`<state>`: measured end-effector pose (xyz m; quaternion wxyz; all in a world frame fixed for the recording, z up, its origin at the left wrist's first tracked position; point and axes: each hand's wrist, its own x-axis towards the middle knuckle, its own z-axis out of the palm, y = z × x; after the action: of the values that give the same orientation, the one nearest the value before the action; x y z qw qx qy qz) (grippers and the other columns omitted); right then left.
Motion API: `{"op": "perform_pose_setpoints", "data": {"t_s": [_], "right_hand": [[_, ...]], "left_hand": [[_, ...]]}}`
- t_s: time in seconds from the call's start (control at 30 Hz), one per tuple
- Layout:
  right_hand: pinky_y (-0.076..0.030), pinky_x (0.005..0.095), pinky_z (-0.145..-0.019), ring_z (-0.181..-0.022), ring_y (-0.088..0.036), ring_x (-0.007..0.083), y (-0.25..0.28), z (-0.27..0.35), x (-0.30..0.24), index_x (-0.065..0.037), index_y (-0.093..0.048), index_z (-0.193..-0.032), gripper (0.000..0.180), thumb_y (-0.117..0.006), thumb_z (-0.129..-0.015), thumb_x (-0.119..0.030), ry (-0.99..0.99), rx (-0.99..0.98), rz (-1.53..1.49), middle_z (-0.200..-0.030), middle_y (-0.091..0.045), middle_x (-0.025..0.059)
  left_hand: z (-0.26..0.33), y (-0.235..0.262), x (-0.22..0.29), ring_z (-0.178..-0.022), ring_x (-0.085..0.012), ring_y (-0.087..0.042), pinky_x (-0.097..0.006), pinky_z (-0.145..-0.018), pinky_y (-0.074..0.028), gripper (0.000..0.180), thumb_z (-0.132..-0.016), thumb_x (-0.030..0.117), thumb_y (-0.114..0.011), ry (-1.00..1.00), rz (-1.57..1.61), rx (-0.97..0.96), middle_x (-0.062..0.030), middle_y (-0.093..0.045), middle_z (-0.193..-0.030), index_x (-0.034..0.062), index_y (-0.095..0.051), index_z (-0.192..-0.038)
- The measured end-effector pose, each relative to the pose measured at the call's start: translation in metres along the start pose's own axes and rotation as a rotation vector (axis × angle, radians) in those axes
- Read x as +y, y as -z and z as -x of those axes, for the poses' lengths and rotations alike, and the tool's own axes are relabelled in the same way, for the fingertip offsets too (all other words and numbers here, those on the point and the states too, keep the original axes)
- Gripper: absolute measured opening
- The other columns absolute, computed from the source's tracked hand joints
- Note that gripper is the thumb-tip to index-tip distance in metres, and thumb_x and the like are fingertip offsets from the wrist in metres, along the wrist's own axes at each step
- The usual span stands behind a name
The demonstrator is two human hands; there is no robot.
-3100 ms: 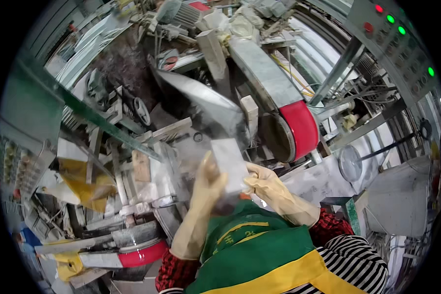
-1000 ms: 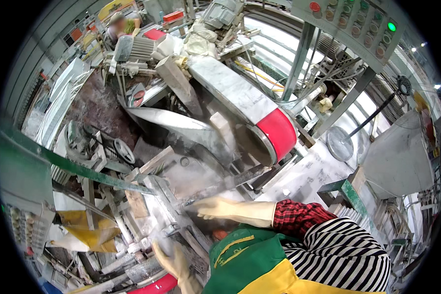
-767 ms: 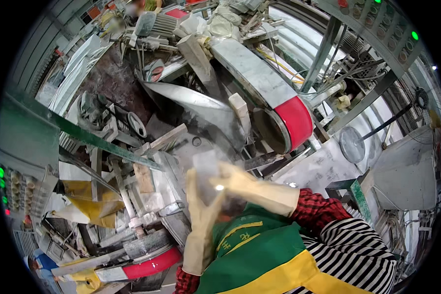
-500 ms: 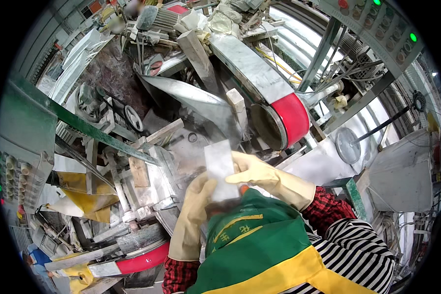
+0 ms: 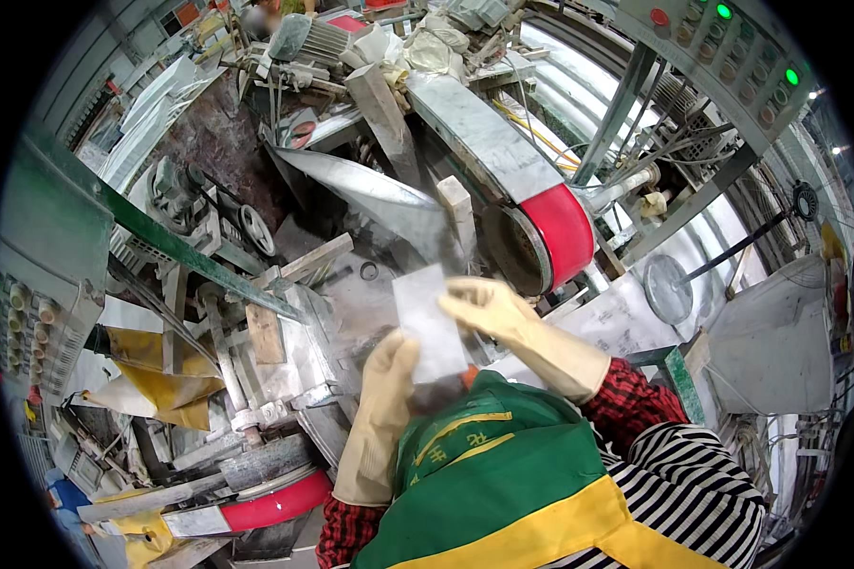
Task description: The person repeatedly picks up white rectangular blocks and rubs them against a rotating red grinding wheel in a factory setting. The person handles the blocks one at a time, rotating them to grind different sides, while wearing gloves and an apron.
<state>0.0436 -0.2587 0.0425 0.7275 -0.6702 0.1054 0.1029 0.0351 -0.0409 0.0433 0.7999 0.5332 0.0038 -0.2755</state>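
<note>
A pale rectangular stone tile point(image 5: 429, 327) is held in front of my green apron, its broad face toward me. My left hand point(image 5: 389, 365), in a cream rubber glove, is closed on the tile's left edge. My right hand point(image 5: 489, 308), gloved the same way, has its fingers curled at the upper right edge, the fingertips overlapping the tile. Just beyond the tile is a dusty metal guard point(image 5: 370, 194), with a wooden block point(image 5: 457, 211) standing beside it.
Ahead on the right, a belt machine has a red belt end point(image 5: 562, 235); another red belt point(image 5: 275, 501) lies at lower left. Control panels with lit buttons stand at left point(image 5: 28, 322) and upper right point(image 5: 731, 57). A green beam point(image 5: 190, 256) crosses the left side. A round disc point(image 5: 669, 284) stands at right.
My right hand has shifted up along the tile's right edge, its thumb leaving the tile's middle. My left hand and the tile stay nearly in place. The view has shifted slightly.
</note>
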Motion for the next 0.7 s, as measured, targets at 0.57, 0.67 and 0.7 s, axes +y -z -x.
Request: {"op": "perform_pose_setpoints", "data": {"t_s": [0.57, 0.67, 0.7], "right_hand": [[-0.051, 0.0253, -0.076, -0.086, -0.063, 0.0101, 0.007, 0.032, 0.008, -0.007, -0.038, -0.154, 0.07, -0.071, -0.095, -0.023, -0.016, -0.309, -0.15, -0.103, -0.069, 0.0064], [-0.05, 0.0233, -0.073, -0.081, -0.06, 0.007, 0.005, 0.039, 0.004, -0.005, -0.042, -0.152, 0.066, -0.071, -0.095, -0.02, -0.036, -0.334, -0.327, -0.102, -0.067, 0.0028], [-0.05, 0.0228, -0.073, -0.08, -0.059, 0.0067, 0.005, 0.041, 0.002, -0.005, -0.043, -0.151, 0.065, -0.071, -0.094, -0.019, -0.042, -0.337, -0.33, -0.102, -0.067, 0.0023]], "left_hand": [[-0.014, 0.001, 0.012, -0.092, -0.0092, -0.063, -0.024, -0.08, -0.049, 0.054, -0.089, 0.029, -0.074, -0.139, -0.168, -0.113, -0.0025, -0.07, -0.107, 0.0002, -0.058, -0.132], [-0.017, 0.0, 0.025, -0.109, -0.0158, -0.064, -0.029, -0.094, -0.048, 0.058, -0.089, 0.023, -0.073, -0.13, -0.179, -0.206, -0.0065, -0.069, -0.115, -0.0034, -0.054, -0.136], [-0.021, -0.002, 0.025, -0.104, -0.0138, -0.063, -0.027, -0.09, -0.048, 0.057, -0.089, 0.022, -0.073, -0.196, -0.156, -0.12, -0.0058, -0.069, -0.113, -0.0036, -0.054, -0.137]]}}
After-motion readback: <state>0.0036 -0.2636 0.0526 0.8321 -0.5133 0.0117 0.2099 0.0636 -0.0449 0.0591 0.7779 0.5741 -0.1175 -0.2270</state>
